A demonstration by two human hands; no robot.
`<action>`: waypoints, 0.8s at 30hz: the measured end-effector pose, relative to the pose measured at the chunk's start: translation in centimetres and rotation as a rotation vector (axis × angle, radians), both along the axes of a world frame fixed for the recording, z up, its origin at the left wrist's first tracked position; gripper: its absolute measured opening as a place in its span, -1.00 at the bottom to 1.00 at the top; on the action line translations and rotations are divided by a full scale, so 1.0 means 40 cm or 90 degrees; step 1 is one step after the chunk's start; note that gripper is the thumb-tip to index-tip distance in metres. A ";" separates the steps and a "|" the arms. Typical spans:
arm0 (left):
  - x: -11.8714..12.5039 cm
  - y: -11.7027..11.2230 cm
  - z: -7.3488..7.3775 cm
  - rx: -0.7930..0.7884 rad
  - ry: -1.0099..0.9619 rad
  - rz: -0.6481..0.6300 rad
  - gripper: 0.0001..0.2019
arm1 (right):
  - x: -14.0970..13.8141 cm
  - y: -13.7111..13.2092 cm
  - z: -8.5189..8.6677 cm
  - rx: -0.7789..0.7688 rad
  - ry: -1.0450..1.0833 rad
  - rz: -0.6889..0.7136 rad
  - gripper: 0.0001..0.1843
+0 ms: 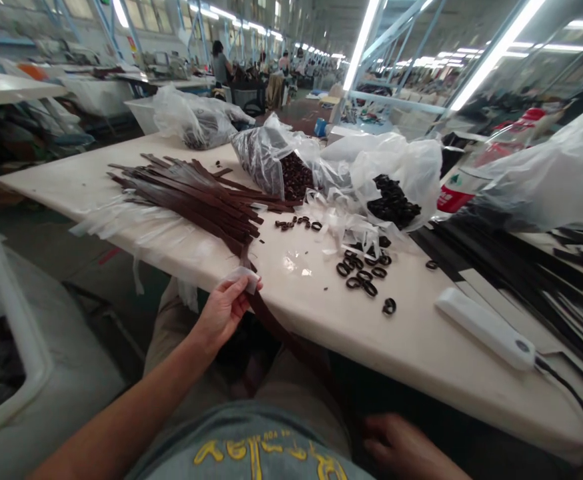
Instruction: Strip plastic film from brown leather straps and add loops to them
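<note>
My left hand pinches a piece of whitish film together with a dark brown strip at the table's front edge. From there the strip slants down across my lap toward my right hand. That hand is low at the bottom right, blurred, with its fingers curled at the strip's lower end. Just beyond my left hand lies a fanned bundle of brown strips. Several small black loops rest on the table to the right, with smaller dark brown loops behind them.
Clear plastic bags of brown and black pieces stand along the back. A white corded device lies at right, beside black strips and a red-labelled bottle. White film scraps hang over the front edge. A pale bin stands at left.
</note>
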State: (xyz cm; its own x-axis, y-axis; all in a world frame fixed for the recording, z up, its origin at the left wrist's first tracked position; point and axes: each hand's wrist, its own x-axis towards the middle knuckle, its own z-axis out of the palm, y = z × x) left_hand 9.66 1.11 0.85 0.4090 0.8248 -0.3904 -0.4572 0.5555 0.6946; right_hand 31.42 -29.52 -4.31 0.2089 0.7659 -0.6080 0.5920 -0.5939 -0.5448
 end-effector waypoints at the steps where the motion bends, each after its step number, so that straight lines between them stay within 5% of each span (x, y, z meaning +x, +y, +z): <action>1: -0.013 -0.021 -0.004 -0.008 0.005 -0.014 -0.95 | -0.015 0.019 0.003 0.015 -0.027 0.023 -0.90; 7: -0.060 -0.146 -0.013 -0.024 0.004 -0.074 -0.76 | -0.170 0.263 0.084 0.276 0.063 -0.005 -0.64; 13: -0.114 -0.160 -0.010 -0.040 -0.001 -0.030 -0.75 | -0.319 0.442 0.118 0.307 0.320 0.007 -0.79; 18: -0.199 -0.091 -0.022 -0.133 -0.002 0.175 -0.97 | -0.300 0.437 0.118 0.291 0.280 -0.013 -0.66; 24: -0.264 -0.050 -0.053 -0.204 -0.013 0.231 -0.91 | -0.239 0.362 0.131 0.290 0.116 0.081 -0.67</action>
